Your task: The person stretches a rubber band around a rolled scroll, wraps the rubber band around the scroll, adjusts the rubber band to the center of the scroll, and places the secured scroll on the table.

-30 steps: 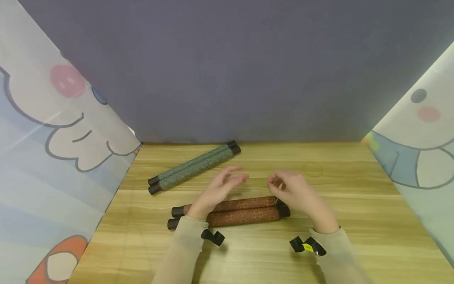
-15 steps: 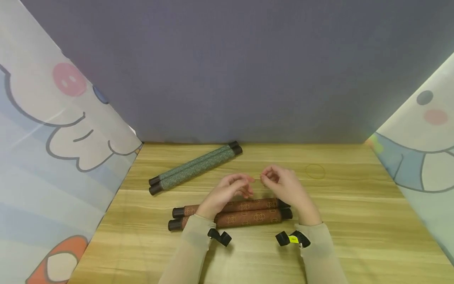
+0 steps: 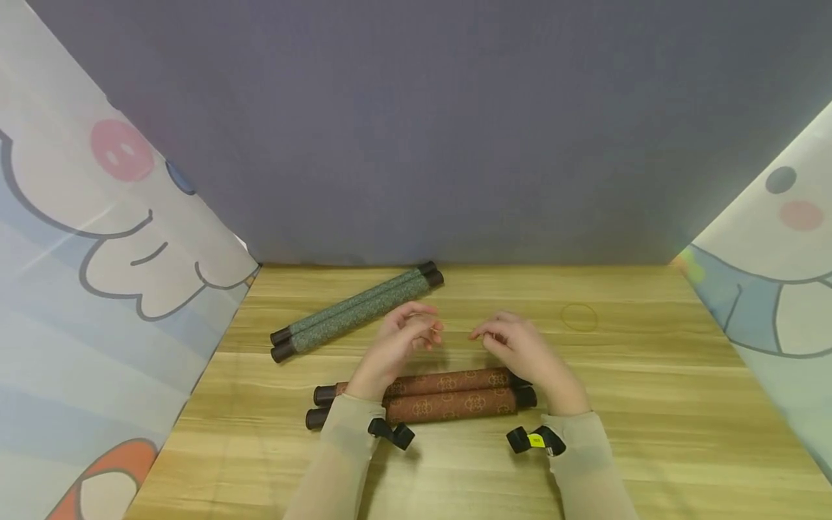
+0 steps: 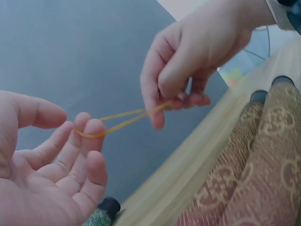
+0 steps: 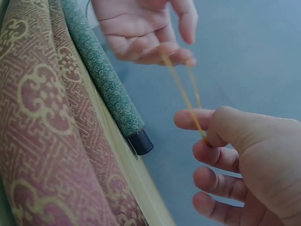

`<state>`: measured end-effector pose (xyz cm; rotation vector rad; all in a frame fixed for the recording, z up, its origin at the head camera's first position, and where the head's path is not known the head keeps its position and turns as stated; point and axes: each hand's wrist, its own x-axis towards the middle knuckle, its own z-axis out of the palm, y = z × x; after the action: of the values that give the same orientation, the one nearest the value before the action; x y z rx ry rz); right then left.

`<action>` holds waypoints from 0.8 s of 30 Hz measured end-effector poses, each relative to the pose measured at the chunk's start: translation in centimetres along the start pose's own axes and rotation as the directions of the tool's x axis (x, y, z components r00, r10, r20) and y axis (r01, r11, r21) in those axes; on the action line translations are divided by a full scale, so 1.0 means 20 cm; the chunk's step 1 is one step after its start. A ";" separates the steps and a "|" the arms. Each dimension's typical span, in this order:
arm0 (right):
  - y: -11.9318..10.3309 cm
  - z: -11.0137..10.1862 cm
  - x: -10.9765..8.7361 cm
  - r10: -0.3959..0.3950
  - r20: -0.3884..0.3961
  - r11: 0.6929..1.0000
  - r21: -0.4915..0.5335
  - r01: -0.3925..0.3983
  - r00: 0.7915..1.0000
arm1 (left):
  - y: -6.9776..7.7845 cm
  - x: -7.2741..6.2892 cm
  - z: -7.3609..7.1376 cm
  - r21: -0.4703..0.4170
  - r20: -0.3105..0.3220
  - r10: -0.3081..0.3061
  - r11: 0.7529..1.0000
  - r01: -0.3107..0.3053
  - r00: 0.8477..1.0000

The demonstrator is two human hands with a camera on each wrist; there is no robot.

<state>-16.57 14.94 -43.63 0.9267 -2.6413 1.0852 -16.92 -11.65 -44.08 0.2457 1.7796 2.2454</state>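
Note:
A thin yellow rubber band (image 4: 123, 124) is stretched between my two hands. One end loops over the bent fingertips of my left hand (image 3: 404, 334), with the thumb close to the index fingertip. My right hand (image 3: 516, 344) pinches the other end between thumb and fingers, as the right wrist view shows. Below the hands lie two rolled scrolls (image 3: 448, 406) in reddish-brown patterned cloth with dark end knobs, side by side. The left forearm covers part of them.
Two green rolled scrolls (image 3: 364, 309) with dark knobs lie slanted at the back left of the wooden table (image 3: 676, 404). Another yellow rubber band (image 3: 578, 317) rests at the back right. A grey panel (image 3: 468, 130) stands behind, with cartoon-printed sheets on both sides.
Both hands first came closer together; then my left hand drew back to the left, widening the gap between them. My right hand has come leftward overall. The scrolls stay in place.

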 end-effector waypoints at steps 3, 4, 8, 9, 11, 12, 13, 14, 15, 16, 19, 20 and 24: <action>-0.01 0.02 0.01 0.026 -0.016 0.999 -0.038 -0.026 1.000 | 0.02 -0.01 0.01 -0.053 0.013 0.054 0.997 -0.054 0.998; -0.02 0.02 0.01 0.037 -0.019 0.998 -0.047 -0.038 0.999 | 0.03 -0.01 0.01 -0.071 0.014 0.073 0.995 -0.072 0.997; -0.03 0.05 0.02 0.084 -0.023 0.994 -0.065 -0.086 0.996 | 0.06 -0.02 0.04 -0.110 -0.006 0.145 0.983 -0.145 0.989; -0.03 0.05 0.02 0.096 -0.028 0.993 -0.070 -0.097 0.995 | 0.06 -0.02 0.04 -0.112 -0.017 0.161 0.980 -0.162 0.987; -0.04 0.05 0.02 0.118 -0.047 0.990 -0.077 -0.121 0.992 | 0.07 -0.02 0.05 -0.114 -0.038 0.186 0.975 -0.189 0.982; -0.04 0.05 0.02 0.133 -0.062 0.987 -0.080 -0.138 0.989 | 0.08 -0.02 0.05 -0.116 -0.048 0.196 0.973 -0.200 0.979; -0.04 0.05 0.02 0.146 -0.080 0.985 -0.085 -0.153 0.986 | 0.08 -0.02 0.05 -0.117 -0.056 0.204 0.971 -0.209 0.977; -0.04 0.05 0.02 0.158 -0.098 0.982 -0.091 -0.167 0.983 | 0.08 -0.02 0.05 -0.114 -0.059 0.212 0.969 -0.218 0.975; -0.03 0.05 0.02 0.169 -0.114 0.979 -0.099 -0.180 0.979 | 0.08 -0.02 0.05 -0.110 -0.059 0.219 0.968 -0.224 0.974; -0.03 0.05 0.02 0.175 -0.129 0.976 -0.106 -0.189 0.976 | 0.09 -0.02 0.05 -0.106 -0.053 0.226 0.967 -0.231 0.973; -0.03 0.07 0.03 0.183 -0.174 0.970 -0.128 -0.206 0.968 | 0.09 -0.03 0.07 -0.079 -0.002 0.255 0.964 -0.254 0.967; -0.03 0.07 0.03 0.182 -0.186 0.970 -0.125 -0.207 0.965 | 0.09 -0.03 0.08 -0.066 0.020 0.269 0.961 -0.267 0.963; -0.04 0.08 0.04 0.230 -0.216 0.972 0.003 -0.235 0.949 | 0.09 -0.04 0.11 -0.030 0.085 0.356 0.935 -0.355 0.931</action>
<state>-16.62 12.95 -44.05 0.4684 -2.6213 1.1287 -15.62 -10.23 -41.81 0.7067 1.7891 2.4374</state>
